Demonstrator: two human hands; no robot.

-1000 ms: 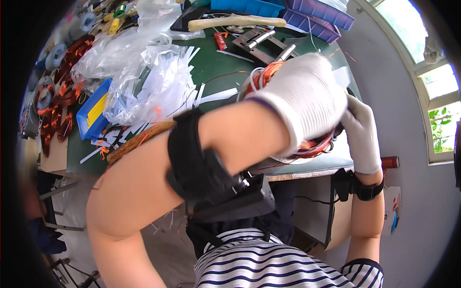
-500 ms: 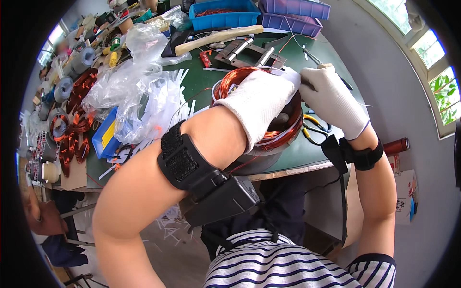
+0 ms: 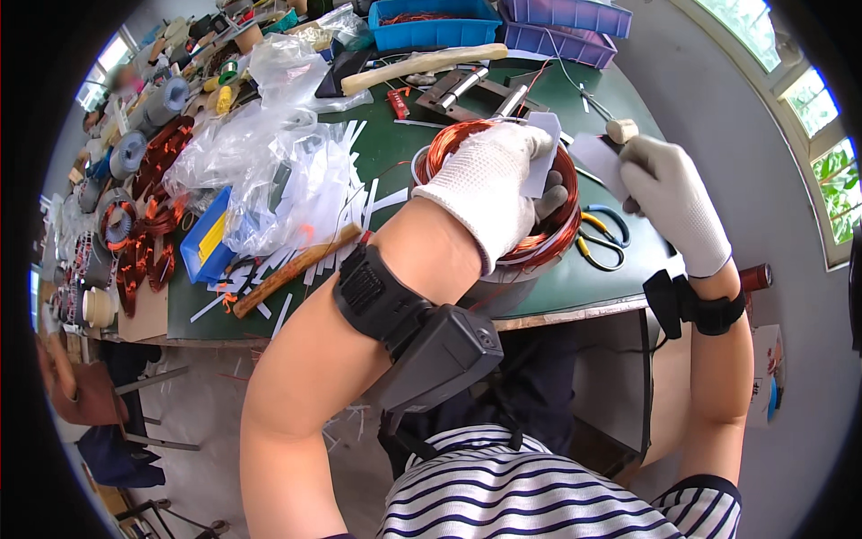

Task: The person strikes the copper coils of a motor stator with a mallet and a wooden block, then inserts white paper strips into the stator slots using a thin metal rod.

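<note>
My left hand [image 3: 489, 184], in a white knit glove with grey fingertips, reaches over a ring-shaped winding of copper wire [image 3: 567, 216]. Its fingers are closed on a white insulating sheet [image 3: 539, 154], which stands up from the winding. To the right, my right hand [image 3: 669, 184], gloved the same way, pinches another thin white piece [image 3: 596, 162], slightly blurred. Just beyond those fingers shows a pale wooden block-like end [image 3: 621, 130]; I cannot tell whether the hand touches it. Scissors with yellow-and-blue handles [image 3: 603, 235] lie beside the winding.
A wooden handle [image 3: 296, 271] lies by my left forearm, near white strips [image 3: 310, 193] and clear plastic bags [image 3: 287, 76]. Farther back are a metal frame [image 3: 476, 94], a pale wooden stick [image 3: 422, 67], a blue bin [image 3: 431, 25] and purple bins [image 3: 561, 40].
My hands, close together before, are apart, the right one having moved rightward and nearer. White sheets now show plainly at both hands. The wooden handle by my left forearm has come into sight.
</note>
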